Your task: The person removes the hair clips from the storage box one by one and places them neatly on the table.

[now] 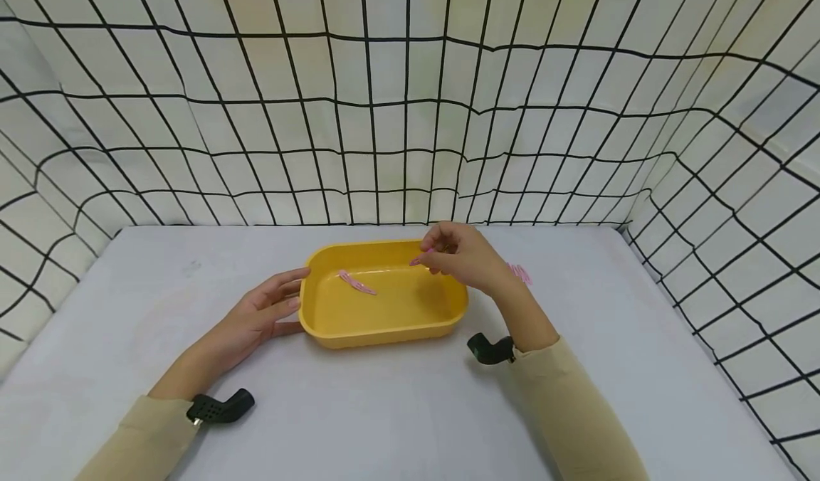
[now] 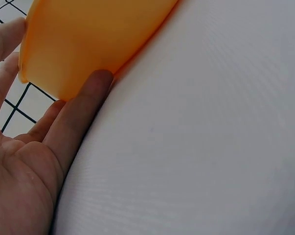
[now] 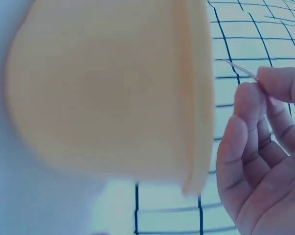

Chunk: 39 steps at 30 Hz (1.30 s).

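A yellow plastic tray (image 1: 384, 335) with rounded corners sits on the table. One pink hair clip (image 1: 356, 283) lies inside it, left of the middle. My left hand (image 1: 259, 314) is at the tray's left end; in the left wrist view its fingers, fairly straight, touch the tray wall (image 2: 88, 44). My right hand (image 1: 466, 255) hovers over the tray's far right part, pinching another pink hair clip (image 1: 421, 257) between thumb and fingertips. In the right wrist view this clip (image 3: 244, 71) points out past the fingertips, apart from the tray rim.
Several pink hair clips (image 1: 520, 273) lie on the white table (image 1: 359, 410) right of the tray, partly hidden behind the right wrist. A black wire grid (image 1: 406, 100) over white sheeting stands behind the table and at both sides. Each wrist wears a black camera mount (image 1: 221, 407).
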Each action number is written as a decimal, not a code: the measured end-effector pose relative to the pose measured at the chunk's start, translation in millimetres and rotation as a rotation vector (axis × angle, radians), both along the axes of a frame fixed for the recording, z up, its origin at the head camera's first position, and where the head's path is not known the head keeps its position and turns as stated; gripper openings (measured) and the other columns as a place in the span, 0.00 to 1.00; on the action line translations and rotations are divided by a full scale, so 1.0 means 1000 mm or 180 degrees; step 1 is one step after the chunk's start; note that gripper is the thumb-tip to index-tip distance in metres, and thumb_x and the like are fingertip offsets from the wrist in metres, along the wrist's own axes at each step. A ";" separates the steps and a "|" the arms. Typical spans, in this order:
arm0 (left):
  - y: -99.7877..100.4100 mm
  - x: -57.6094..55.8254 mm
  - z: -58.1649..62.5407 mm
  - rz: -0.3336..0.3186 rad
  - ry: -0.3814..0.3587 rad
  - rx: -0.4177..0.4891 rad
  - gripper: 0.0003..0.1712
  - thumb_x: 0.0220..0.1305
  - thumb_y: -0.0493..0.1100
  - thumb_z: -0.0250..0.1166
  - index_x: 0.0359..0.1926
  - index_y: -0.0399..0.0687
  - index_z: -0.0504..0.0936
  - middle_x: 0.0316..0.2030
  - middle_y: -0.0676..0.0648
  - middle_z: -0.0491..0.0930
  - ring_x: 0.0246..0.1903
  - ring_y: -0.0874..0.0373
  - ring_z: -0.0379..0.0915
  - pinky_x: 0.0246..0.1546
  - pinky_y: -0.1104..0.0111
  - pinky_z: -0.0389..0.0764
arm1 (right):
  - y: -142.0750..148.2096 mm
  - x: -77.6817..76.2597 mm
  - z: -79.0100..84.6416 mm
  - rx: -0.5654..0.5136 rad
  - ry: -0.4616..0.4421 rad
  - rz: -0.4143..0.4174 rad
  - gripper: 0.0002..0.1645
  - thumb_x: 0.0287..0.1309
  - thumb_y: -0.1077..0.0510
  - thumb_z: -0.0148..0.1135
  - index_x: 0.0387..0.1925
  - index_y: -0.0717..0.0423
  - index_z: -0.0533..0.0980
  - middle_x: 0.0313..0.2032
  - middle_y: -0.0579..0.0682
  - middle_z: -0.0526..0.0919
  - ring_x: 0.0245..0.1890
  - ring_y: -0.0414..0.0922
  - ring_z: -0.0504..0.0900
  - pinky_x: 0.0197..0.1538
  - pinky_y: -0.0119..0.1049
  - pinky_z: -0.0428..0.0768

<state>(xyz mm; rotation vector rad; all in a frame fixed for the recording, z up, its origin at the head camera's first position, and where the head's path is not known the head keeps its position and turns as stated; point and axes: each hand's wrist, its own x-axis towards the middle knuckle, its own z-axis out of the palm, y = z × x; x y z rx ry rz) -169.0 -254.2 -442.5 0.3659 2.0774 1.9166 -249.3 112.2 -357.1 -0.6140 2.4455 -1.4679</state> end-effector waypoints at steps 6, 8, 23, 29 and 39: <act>0.003 0.000 0.001 0.0059 0.0025 -0.0111 0.31 0.77 0.44 0.53 0.76 0.53 0.57 0.75 0.34 0.52 0.58 0.64 0.75 0.52 0.63 0.83 | 0.027 -0.001 -0.001 -0.0144 -0.0023 -0.0255 0.14 0.57 0.50 0.72 0.35 0.52 0.77 0.29 0.54 0.81 0.25 0.57 0.75 0.19 0.32 0.72; 0.004 0.000 0.001 0.0078 0.0042 -0.0123 0.31 0.77 0.43 0.53 0.76 0.52 0.56 0.75 0.34 0.52 0.57 0.64 0.76 0.51 0.64 0.83 | 0.031 -0.002 0.001 -0.0235 -0.0016 -0.0295 0.14 0.59 0.50 0.71 0.37 0.52 0.77 0.31 0.58 0.81 0.24 0.59 0.74 0.15 0.30 0.69; 0.005 0.001 0.002 0.0079 -0.0108 0.0024 0.35 0.73 0.38 0.58 0.76 0.51 0.56 0.74 0.33 0.52 0.57 0.64 0.76 0.52 0.65 0.83 | 0.036 -0.012 -0.001 -0.0583 -0.0151 -0.0619 0.14 0.70 0.57 0.59 0.53 0.52 0.82 0.49 0.50 0.83 0.50 0.54 0.80 0.55 0.51 0.81; 0.005 0.001 0.002 0.0094 -0.0107 0.0025 0.34 0.74 0.38 0.58 0.76 0.51 0.56 0.74 0.33 0.52 0.57 0.64 0.76 0.52 0.65 0.83 | 0.042 -0.015 -0.002 -0.0700 -0.0170 -0.0602 0.12 0.69 0.59 0.59 0.52 0.55 0.80 0.49 0.53 0.84 0.49 0.48 0.80 0.54 0.43 0.82; 0.006 0.002 0.001 0.0116 -0.0089 0.0026 0.34 0.74 0.38 0.58 0.76 0.51 0.57 0.73 0.33 0.53 0.57 0.63 0.76 0.52 0.65 0.83 | 0.049 -0.015 0.002 -0.0787 -0.0304 -0.0585 0.21 0.68 0.62 0.61 0.61 0.53 0.76 0.43 0.54 0.74 0.43 0.48 0.88 0.52 0.37 0.84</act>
